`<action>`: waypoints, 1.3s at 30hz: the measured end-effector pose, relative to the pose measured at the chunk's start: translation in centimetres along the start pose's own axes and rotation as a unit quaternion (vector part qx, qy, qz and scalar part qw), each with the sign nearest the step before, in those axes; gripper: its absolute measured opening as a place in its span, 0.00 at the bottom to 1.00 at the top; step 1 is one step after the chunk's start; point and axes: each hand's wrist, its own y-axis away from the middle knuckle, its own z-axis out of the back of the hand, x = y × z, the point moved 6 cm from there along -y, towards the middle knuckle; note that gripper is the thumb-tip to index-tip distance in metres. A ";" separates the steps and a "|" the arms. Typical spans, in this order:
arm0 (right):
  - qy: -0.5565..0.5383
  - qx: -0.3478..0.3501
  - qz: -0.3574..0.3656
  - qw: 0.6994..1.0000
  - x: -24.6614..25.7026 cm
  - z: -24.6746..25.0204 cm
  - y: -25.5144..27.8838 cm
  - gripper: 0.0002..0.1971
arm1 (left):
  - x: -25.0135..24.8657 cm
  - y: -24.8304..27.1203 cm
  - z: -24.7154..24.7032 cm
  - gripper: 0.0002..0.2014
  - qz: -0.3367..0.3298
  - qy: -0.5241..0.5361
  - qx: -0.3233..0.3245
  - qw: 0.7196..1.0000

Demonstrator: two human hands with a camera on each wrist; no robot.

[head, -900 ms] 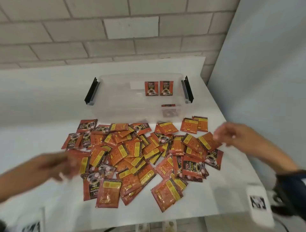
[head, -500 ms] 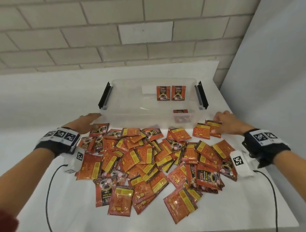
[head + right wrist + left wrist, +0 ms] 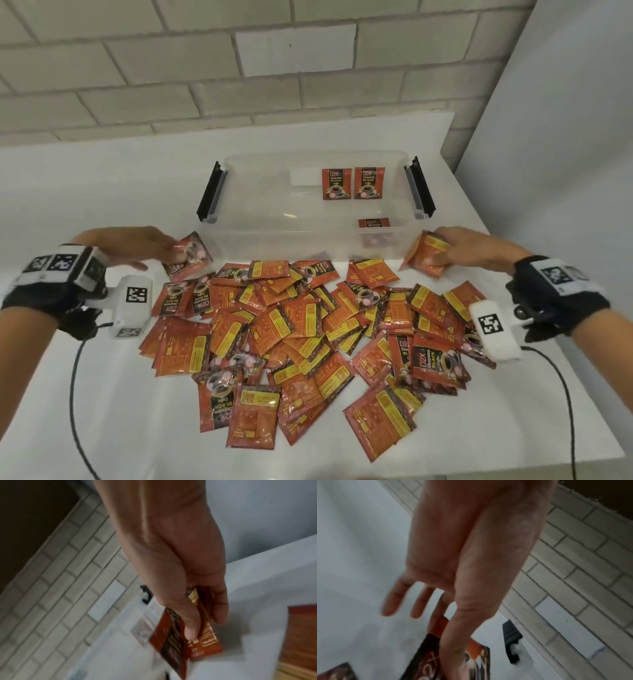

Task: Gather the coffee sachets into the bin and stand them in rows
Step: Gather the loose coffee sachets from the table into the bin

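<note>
Left hand (image 3: 137,245) is pinching one sachet (image 3: 190,255) at nine o'clock, right hand (image 3: 469,251) is gripping two sachets (image 3: 426,258) at three, both bound for the bin (image 3: 239,236)

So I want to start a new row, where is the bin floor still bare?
The bin floor is bare left of the two standing sachets on the far wall. The near right corner holds one sachet. The pile crowds the table before it.

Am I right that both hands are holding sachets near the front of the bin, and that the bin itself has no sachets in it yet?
Not quite. The hands do hold sachets, but the head view shows the bin already has sachets standing against its far wall, and another near the front.
</note>
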 end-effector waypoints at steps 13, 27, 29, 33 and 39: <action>-0.010 0.001 -0.027 1.000 -2.8 1.3 0.9 0.43 | 2.3 -0.2 -2.0 0.14 -0.007 0.089 -0.072 0.993; -0.017 -0.048 -0.007 0.999 -2.3 2.0 0.9 0.39 | -1.0 0.3 -4.9 0.11 -0.040 0.076 -0.028 0.996; 0.071 -0.038 -0.009 0.997 -2.1 0.4 -0.2 0.39 | -1.5 -0.4 -5.6 0.10 -0.043 0.005 -0.078 0.996; 0.134 -0.076 -0.024 0.988 -1.9 0.1 -1.1 0.35 | -1.6 -0.3 -5.5 0.07 -0.029 0.021 -0.119 0.992; -0.071 -0.029 -0.014 0.997 -3.2 2.0 2.3 0.24 | -0.9 1.5 -4.4 0.08 -0.043 0.154 -0.092 0.983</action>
